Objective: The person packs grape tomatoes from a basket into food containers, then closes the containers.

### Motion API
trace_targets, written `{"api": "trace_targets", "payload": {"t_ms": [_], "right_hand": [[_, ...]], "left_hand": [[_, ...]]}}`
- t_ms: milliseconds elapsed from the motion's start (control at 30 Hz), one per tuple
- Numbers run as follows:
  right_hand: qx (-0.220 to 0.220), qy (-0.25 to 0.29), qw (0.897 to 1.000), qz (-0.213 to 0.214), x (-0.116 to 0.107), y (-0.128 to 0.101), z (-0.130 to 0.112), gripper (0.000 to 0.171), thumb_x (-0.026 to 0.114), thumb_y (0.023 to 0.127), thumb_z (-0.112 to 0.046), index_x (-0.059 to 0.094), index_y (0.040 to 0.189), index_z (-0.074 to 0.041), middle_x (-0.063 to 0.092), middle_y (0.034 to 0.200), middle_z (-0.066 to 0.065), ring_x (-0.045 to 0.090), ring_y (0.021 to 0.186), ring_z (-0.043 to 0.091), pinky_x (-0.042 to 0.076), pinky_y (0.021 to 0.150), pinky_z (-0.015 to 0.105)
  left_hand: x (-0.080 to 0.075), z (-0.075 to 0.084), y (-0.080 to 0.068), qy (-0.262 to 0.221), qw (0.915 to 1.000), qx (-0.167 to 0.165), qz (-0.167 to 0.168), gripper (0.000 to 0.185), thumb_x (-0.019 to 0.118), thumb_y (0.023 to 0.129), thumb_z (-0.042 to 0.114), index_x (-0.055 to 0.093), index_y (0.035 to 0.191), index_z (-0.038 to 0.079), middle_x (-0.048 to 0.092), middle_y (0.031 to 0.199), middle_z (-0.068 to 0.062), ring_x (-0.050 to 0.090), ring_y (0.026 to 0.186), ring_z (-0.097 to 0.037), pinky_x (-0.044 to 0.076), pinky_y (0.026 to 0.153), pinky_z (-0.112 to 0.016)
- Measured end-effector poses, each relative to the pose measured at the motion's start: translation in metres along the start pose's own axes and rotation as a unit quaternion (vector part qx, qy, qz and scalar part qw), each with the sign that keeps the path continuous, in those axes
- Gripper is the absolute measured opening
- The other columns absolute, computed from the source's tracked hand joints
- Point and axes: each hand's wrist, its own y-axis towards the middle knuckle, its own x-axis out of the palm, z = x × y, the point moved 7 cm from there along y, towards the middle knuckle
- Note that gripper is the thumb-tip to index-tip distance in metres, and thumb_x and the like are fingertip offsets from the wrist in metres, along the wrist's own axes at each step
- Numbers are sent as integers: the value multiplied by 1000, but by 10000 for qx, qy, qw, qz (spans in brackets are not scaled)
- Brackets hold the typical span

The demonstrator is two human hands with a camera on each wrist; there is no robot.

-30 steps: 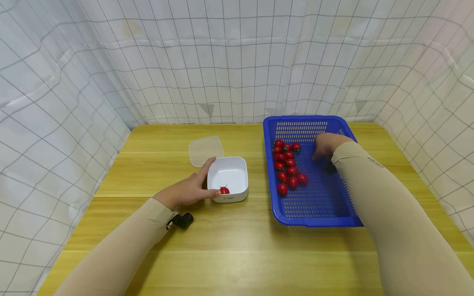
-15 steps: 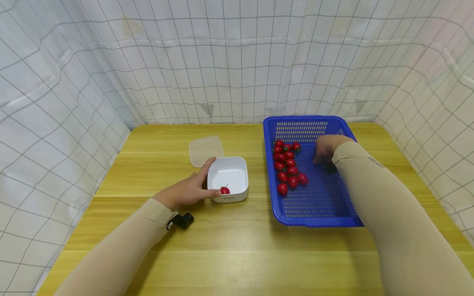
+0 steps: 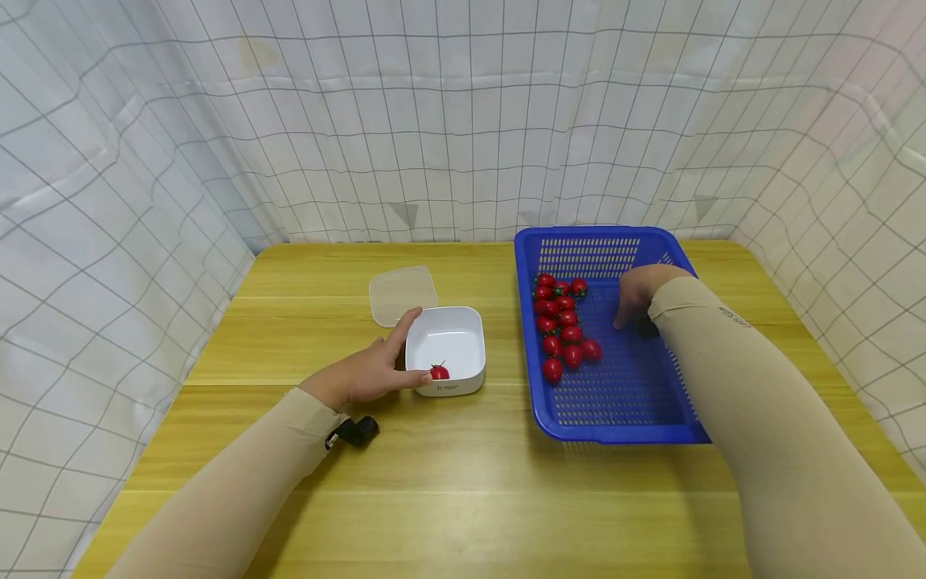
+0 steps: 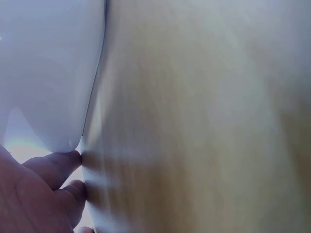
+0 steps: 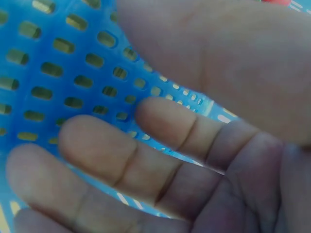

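Note:
My left hand [image 3: 369,372] holds a square white container [image 3: 466,382] from its left side, thumb at the near side and index finger at the far corner. One cherry tomato [image 3: 439,372] lies inside, by the near wall. In the left wrist view the fingers [image 4: 58,167] touch the container wall [image 4: 43,73]. Over on the right, my right hand [image 3: 640,288] reaches into a blue plastic basket [image 3: 615,434]. Its fingers [image 5: 102,145] are loosely bent, with nothing visible between them and the thumb. Several cherry tomatoes [image 3: 567,319] lie along the basket's left side.
A translucent lid [image 3: 401,296] lies flat behind the container. All this stands on a wooden table [image 3: 448,498], with a white checked curtain [image 3: 463,121] around the back and sides. A dark wrist camera [image 3: 358,432] hangs under the left wrist.
My right hand has shifted slightly nearer and to the right inside the basket. The left hand, the container and the tomatoes have stayed put.

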Motion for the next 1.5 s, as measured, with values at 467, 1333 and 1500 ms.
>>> {"api": "trace_targets", "payload": {"t_ms": [467, 1333, 1500], "right_hand": [[-26, -79, 9999, -68, 1, -3, -3, 47, 84, 85, -34, 76, 106, 7, 75, 101, 14, 68, 98, 30, 55, 101, 57], [-55, 208, 9987, -457, 9, 4, -3, 57, 87, 84, -32, 72, 119, 11, 74, 123, 25, 71, 116, 39, 53, 107, 57], [25, 158, 9985, -531, 10, 4, -2, 57, 88, 84, -31, 72, 120, 10, 72, 126, 27, 68, 120, 42, 51, 109, 60]], "left_hand": [[0, 3, -2, -25, 10000, 11, 27, 109, 70, 95, 55, -7, 169, 35, 20, 173, -23, 18, 154, -62, 21, 122, -76], [2, 0, -1, -167, 9998, 68, 54, 109, 70, 94, 56, -7, 169, 34, 23, 172, -20, 20, 154, -59, 24, 121, -76], [2, 0, 0, -192, 9997, 102, 74, 110, 70, 94, 55, -7, 169, 32, 24, 171, -21, 22, 153, -59, 26, 120, -75]]}}
